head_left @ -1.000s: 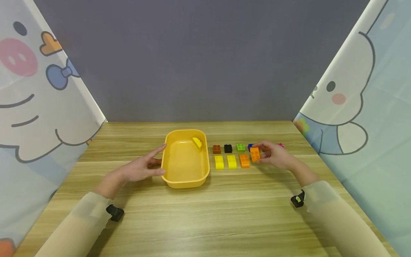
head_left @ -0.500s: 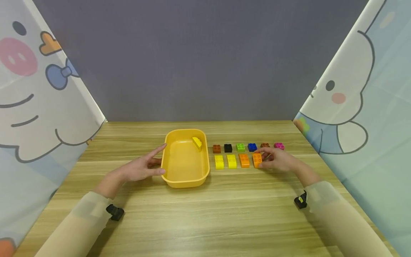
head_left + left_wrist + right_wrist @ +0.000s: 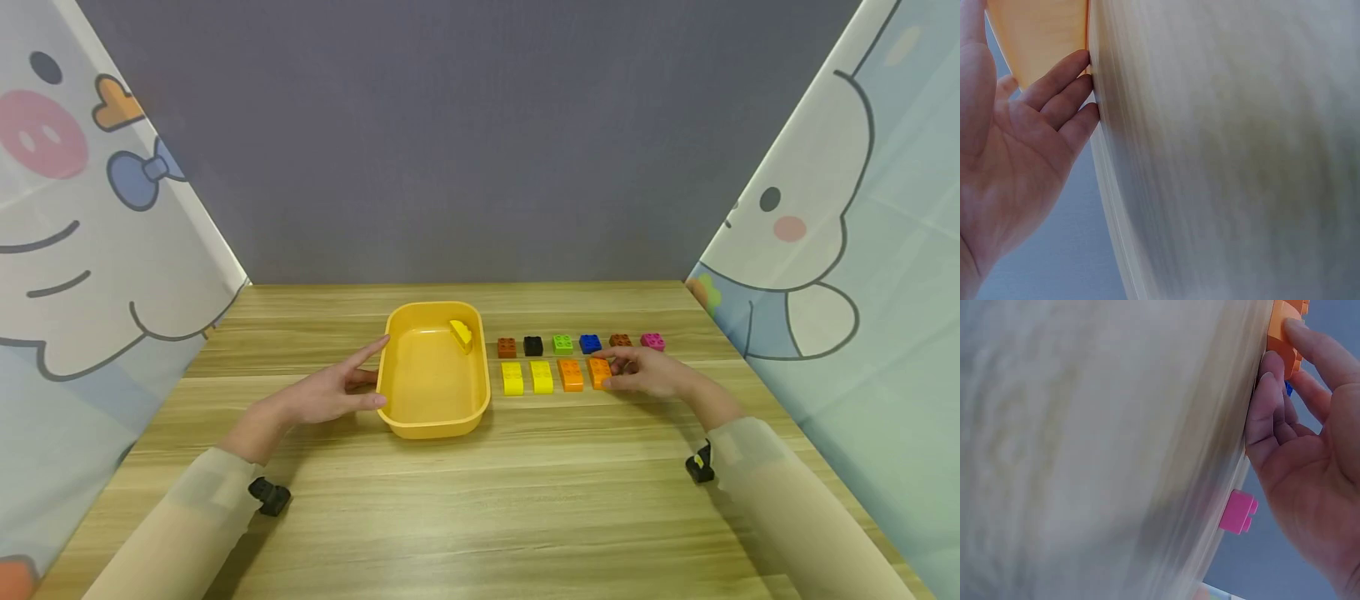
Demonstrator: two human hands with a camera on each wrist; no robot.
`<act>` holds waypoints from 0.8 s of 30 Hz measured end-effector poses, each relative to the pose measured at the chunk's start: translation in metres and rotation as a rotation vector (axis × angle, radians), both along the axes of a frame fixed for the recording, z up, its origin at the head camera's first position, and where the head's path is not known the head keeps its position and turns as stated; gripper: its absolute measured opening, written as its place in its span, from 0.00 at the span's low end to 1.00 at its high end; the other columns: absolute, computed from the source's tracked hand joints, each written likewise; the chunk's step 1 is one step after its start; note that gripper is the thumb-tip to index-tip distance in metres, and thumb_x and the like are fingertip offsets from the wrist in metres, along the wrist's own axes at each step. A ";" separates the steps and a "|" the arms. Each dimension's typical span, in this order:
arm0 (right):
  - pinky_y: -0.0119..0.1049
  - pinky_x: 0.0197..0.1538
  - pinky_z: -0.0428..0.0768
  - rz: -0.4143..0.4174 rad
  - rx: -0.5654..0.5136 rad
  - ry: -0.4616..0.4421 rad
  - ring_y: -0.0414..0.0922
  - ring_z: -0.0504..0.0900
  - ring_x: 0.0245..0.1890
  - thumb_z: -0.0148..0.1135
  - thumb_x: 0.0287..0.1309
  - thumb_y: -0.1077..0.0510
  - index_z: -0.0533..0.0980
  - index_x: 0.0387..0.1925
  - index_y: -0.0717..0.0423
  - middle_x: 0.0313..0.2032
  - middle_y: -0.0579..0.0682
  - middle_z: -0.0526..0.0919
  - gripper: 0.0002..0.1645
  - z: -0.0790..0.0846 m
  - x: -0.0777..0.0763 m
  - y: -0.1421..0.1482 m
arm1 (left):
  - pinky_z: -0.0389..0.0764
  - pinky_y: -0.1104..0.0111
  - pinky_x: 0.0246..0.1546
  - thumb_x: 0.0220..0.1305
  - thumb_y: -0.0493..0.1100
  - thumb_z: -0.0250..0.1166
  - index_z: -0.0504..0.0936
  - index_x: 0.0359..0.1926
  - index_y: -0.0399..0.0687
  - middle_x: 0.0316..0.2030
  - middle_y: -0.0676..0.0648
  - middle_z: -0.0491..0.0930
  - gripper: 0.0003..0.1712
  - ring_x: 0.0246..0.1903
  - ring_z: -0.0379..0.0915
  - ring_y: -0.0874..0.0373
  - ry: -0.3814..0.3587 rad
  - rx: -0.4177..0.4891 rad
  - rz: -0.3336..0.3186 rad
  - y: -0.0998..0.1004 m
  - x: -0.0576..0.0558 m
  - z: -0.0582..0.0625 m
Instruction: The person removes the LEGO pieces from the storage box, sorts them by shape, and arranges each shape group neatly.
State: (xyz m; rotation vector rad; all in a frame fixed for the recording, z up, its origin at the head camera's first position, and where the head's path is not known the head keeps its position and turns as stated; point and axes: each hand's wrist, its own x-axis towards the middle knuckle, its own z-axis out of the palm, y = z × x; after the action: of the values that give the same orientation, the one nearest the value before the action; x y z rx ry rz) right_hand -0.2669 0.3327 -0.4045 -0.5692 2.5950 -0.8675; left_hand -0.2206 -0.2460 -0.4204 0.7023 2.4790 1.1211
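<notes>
My left hand point(image 3: 324, 395) rests spread against the left side of a yellow plastic tray point(image 3: 432, 431), thumb and index finger at its rim. In the left wrist view the other fingers point(image 3: 1060, 94) lie close to the tabletop beside the tray wall. My right hand point(image 3: 651, 372) pinches an orange building block point(image 3: 599, 374) between thumb and index finger at the right end of the front row. In the right wrist view the thumb presses the near face of this orange block point(image 3: 1280, 344). Left of it stands another orange block point(image 3: 571, 376).
Two yellow blocks point(image 3: 512, 379) continue the front row towards the tray. Behind lies a row of smaller blocks: brown point(image 3: 506, 347), black point(image 3: 533, 346), green point(image 3: 562, 344), blue point(image 3: 590, 343), another brown point(image 3: 620, 341) and pink point(image 3: 653, 342). A yellow piece point(image 3: 461, 336) leans inside the tray.
My right hand has brought the orange block down onto the table, right of the other orange block, then shifted it very slightly left. The left hand and tray have stayed still.
</notes>
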 end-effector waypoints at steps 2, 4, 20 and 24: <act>0.32 0.39 0.81 0.002 0.003 -0.007 0.45 0.78 0.38 0.71 0.75 0.53 0.72 0.77 0.63 0.50 0.58 0.83 0.37 0.000 -0.001 0.000 | 0.69 0.32 0.75 0.77 0.55 0.71 0.37 0.91 0.58 0.74 0.26 0.75 0.61 0.74 0.73 0.30 0.004 -0.001 0.000 0.000 0.000 0.000; 0.32 0.40 0.81 0.001 0.011 -0.003 0.45 0.78 0.39 0.71 0.75 0.52 0.71 0.78 0.62 0.50 0.57 0.83 0.37 0.000 -0.001 0.000 | 0.69 0.32 0.75 0.77 0.55 0.71 0.37 0.91 0.58 0.74 0.26 0.75 0.61 0.74 0.73 0.30 0.006 0.000 0.002 -0.001 0.000 -0.001; 0.32 0.35 0.81 -0.007 -0.121 0.114 0.40 0.79 0.33 0.69 0.75 0.60 0.78 0.70 0.63 0.42 0.55 0.84 0.26 0.010 0.005 -0.001 | 0.68 0.32 0.76 0.77 0.55 0.71 0.37 0.91 0.59 0.74 0.27 0.74 0.61 0.75 0.72 0.30 -0.004 0.003 0.001 -0.001 0.000 -0.001; 0.32 0.34 0.76 0.007 -0.134 0.164 0.40 0.77 0.31 0.68 0.77 0.58 0.80 0.69 0.59 0.43 0.54 0.86 0.24 0.023 0.005 -0.018 | 0.68 0.31 0.76 0.77 0.56 0.71 0.37 0.91 0.59 0.74 0.27 0.75 0.61 0.75 0.72 0.30 -0.003 -0.002 0.010 -0.001 0.001 0.000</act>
State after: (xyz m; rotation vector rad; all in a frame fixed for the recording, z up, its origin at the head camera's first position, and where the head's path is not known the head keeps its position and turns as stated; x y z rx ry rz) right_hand -0.2621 0.3146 -0.3816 -0.7134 2.6918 -1.0394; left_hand -0.2201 -0.2471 -0.4207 0.6881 2.4837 1.1217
